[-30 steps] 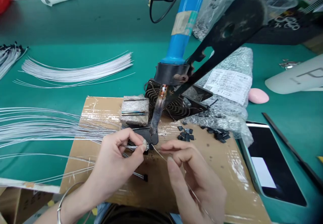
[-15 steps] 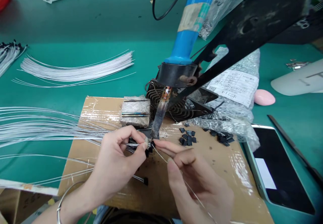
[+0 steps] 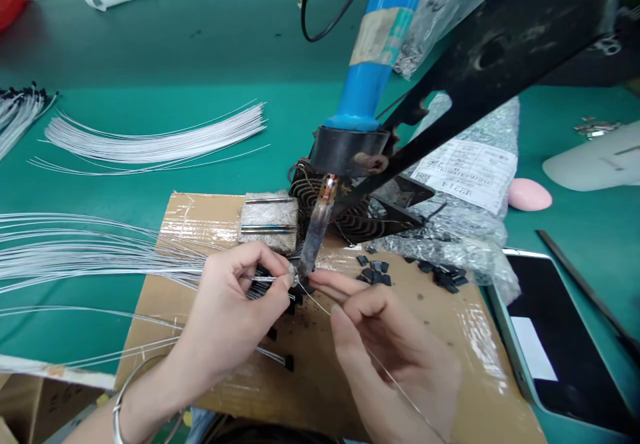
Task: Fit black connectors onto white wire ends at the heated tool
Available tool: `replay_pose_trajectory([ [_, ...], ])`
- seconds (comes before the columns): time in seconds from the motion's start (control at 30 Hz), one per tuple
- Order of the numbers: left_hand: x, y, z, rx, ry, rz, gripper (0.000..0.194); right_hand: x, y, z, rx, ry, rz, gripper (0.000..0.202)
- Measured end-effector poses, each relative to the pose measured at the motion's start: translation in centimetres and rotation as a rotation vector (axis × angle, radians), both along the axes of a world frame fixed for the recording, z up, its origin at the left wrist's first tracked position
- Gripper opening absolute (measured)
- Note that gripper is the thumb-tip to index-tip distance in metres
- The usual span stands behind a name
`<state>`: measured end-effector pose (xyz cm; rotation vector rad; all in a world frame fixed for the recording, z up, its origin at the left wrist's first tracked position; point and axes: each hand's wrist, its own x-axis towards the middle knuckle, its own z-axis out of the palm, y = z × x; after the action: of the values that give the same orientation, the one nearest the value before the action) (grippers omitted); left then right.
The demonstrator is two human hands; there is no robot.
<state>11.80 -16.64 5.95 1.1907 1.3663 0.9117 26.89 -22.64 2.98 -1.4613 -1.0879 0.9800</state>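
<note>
A black arm [image 3: 480, 74] holds a blue soldering iron [image 3: 361, 94] tip-down. Near that tip, the left hand [image 3: 237, 307] pinches white wires [image 3: 263, 278] (their ends close by it), while the right hand [image 3: 395, 344] grasps a thin solder wire [image 3: 315, 301] angled toward it.

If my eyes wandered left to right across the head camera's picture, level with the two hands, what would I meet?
Long white wires → the left-hand grip → the dark tip of the blue-handled iron → the right-hand grip → the phone.
</note>
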Motion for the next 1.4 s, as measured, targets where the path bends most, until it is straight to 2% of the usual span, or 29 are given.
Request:
replay_pose_trajectory([
  [1.13,0.02,0.2,0.26,-0.006,-0.015,0.009,0.012,0.09,-0.02,0.41,0.025,-0.01,-0.006,0.025],
  [1.4,-0.09,-0.06,0.46,0.0,-0.004,0.017,0.011,-0.32,0.0,0.73,-0.005,0.059,-0.034,0.027],
])
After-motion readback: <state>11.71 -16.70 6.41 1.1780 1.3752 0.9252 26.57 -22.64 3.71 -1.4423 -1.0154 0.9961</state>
